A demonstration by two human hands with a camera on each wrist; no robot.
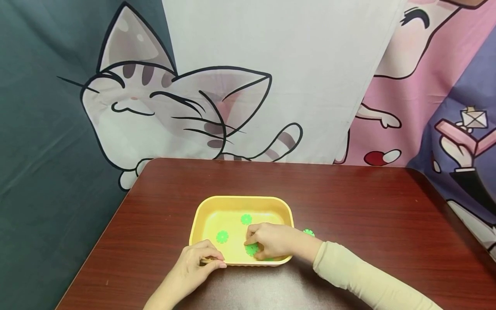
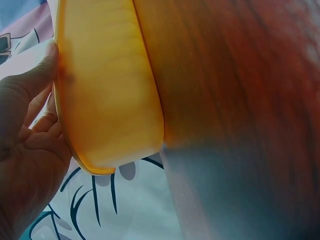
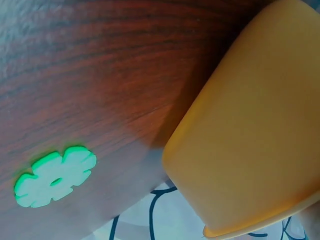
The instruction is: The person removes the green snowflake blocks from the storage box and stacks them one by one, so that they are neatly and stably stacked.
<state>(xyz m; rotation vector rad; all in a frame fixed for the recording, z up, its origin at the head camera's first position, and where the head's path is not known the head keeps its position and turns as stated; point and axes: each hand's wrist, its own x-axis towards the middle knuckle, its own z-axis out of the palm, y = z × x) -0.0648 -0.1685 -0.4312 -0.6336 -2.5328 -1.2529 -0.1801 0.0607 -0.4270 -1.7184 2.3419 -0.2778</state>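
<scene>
A yellow plastic tray (image 1: 242,200) with rounded corners stands on the table. My left hand (image 1: 197,260) grips its near left rim, thumb on the near side and fingers over the edge; in the left wrist view the thumb presses against the rim of the tray (image 2: 110,80). My right hand (image 1: 271,240) reaches over the tray's right side, thumb and fingers curled about a green flower-shaped disc (image 1: 251,249) near the tray floor. Two more such discs lie in the tray, one at the back (image 1: 246,219) and one at the left (image 1: 222,237). Some green shows beneath the right hand.
Outside the tray, to its right, another green flower-shaped disc (image 3: 55,177) lies on the dark red-brown wooden table (image 1: 368,206), partly hidden by the right forearm in the head view. A cartoon-print curtain (image 1: 290,51) hangs behind the table's far edge.
</scene>
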